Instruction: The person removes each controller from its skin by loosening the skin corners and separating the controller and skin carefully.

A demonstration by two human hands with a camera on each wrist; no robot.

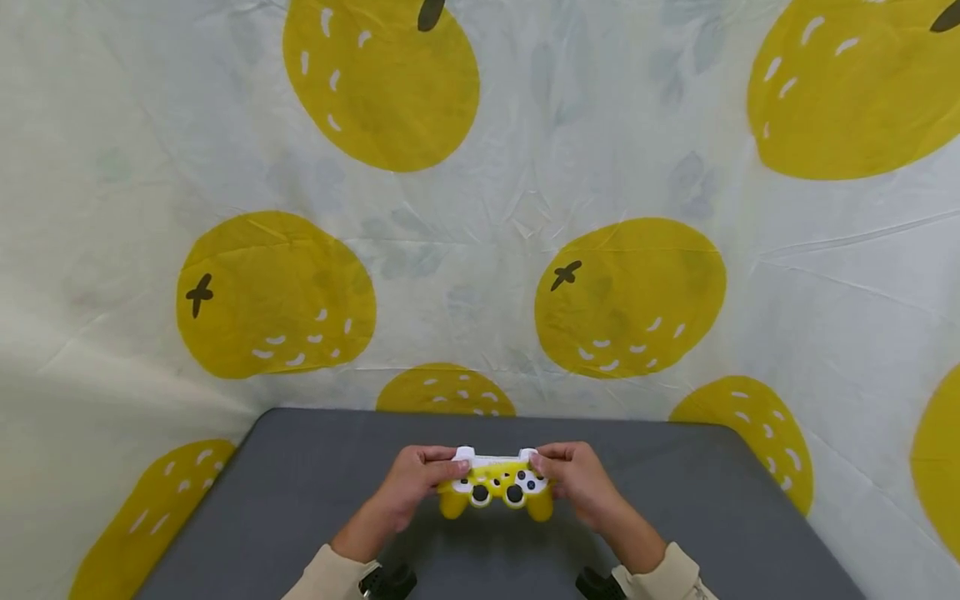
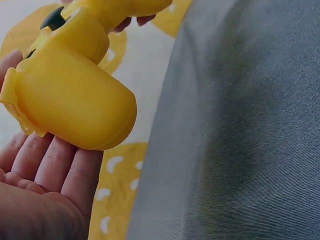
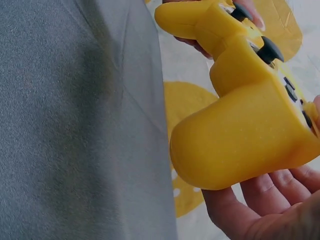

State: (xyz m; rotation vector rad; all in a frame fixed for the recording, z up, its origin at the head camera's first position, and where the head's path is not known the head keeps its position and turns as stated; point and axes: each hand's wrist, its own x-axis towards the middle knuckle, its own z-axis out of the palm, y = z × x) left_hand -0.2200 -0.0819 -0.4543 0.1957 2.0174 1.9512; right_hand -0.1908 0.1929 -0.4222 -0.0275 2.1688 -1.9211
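Controller (image 1: pixel 497 477) in yellow cover (image 2: pixel 75 95) is hanging above the table (image 1: pixel 315 467), left hand (image 1: pixel 408 483) and right hand (image 1: pixel 585 483) are gripping its ends, seemingly adjusting the cover, so next move is probably calling for care at the loose edge (image 2: pixel 16 100).
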